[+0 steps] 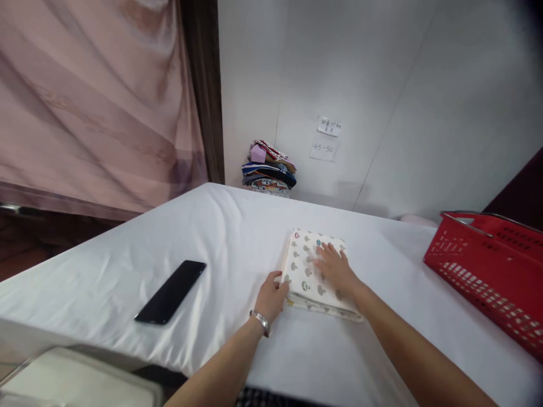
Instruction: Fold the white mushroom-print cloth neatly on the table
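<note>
A folded white cloth printed with small grey mushroom shapes, a few in red and teal, lies on the white-covered table. My right hand rests flat on top of it, fingers spread. At the cloth's left edge is my left hand, its fingers curled and closed on the border; the fingertips are partly hidden. A silver bracelet circles my left wrist. The folded layers show along the cloth's near edge.
A flat black device, like a phone, lies left on the table. To the right stands a red plastic basket. Folded clothes are stacked by the wall beyond the far edge. A pale lidded bin sits at the lower left.
</note>
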### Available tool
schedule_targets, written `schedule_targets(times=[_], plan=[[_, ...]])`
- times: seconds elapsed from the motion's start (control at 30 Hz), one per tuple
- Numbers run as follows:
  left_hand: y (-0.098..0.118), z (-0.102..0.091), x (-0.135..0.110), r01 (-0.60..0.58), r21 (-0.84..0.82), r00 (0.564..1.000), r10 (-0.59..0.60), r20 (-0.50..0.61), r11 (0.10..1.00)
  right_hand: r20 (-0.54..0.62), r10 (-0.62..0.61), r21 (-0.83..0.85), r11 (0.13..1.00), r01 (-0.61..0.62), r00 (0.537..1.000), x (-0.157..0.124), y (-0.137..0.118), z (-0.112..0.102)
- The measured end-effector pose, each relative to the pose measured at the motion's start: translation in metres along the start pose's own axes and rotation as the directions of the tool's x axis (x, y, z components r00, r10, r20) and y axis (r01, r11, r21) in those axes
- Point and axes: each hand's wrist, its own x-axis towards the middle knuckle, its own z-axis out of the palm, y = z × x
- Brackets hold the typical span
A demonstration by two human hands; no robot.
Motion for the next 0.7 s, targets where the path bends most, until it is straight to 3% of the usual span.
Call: schedule_targets(times=[0.1,0.2,0.37,0.53,0.6,0.7], plan=[[0.000,0.001,0.001,-0.001,0.005,1.000,0.001,-0.003,1.000,0.043,-0.154,-0.012,0.988,0.154,0.987,-0.029,-0.016,0.015],[0.001,0.003,0.000,0.005,0.019,1.000,-0.005,-0.016,1.000,0.038,-0.174,-0.027,0.984,0.175,0.984,-0.039,-0.019,0.026],[0.006,-0.003,-0.008,0.016,0.089,0.999,-0.012,-0.045,0.996,0.003,-0.178,-0.036,0.983,0.178,0.984,-0.037,-0.017,0.027],[0.031,-0.016,-0.011,-0.153,0.407,0.954,0.242,-0.178,0.900,-0.029,-0.186,-0.054,0.981,0.185,0.982,-0.040,-0.019,0.028],[0.049,-0.012,-0.006,-0.285,0.500,0.909,0.396,-0.129,0.818,-0.045,-0.189,-0.065,0.980,0.186,0.981,-0.040,-0.020,0.028],[0.067,0.006,0.009,-0.502,0.598,0.811,0.581,0.073,0.625,-0.057,-0.188,-0.073,0.980,0.183,0.981,-0.041,-0.022,0.027]])
